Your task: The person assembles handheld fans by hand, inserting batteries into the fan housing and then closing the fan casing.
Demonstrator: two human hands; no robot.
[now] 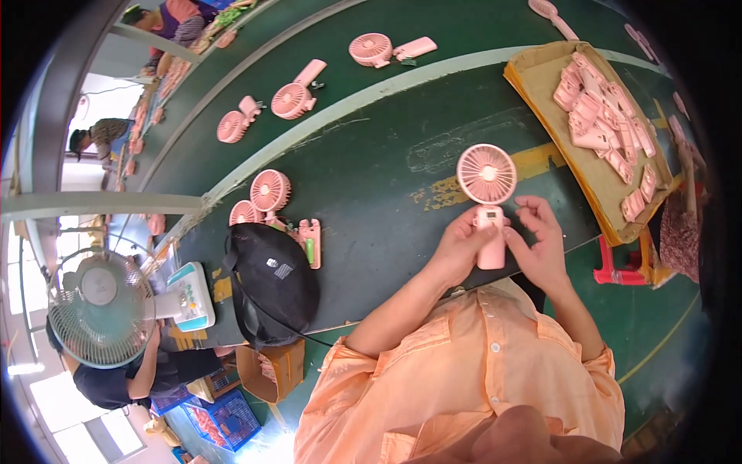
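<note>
A pink handheld fan (487, 175) stands out in front of my chest over the near part of the green worktable, its round grille away from me. My left hand (461, 246) is closed round the left side of its handle, with the thumb on the front near a small dark window. On the other side, my right hand (539, 243) has its fingers loosely bent and apart. Its thumb tip is at the handle's right edge; whether it presses there I cannot tell.
A cardboard tray (610, 209) of pink casing parts (607, 116) lies at the right. Left are a black bag (274, 282), more pink fans (270, 191) and a large desk fan (100, 309). Fans on a belt (332, 42) run beyond the pale rail. People sit nearby.
</note>
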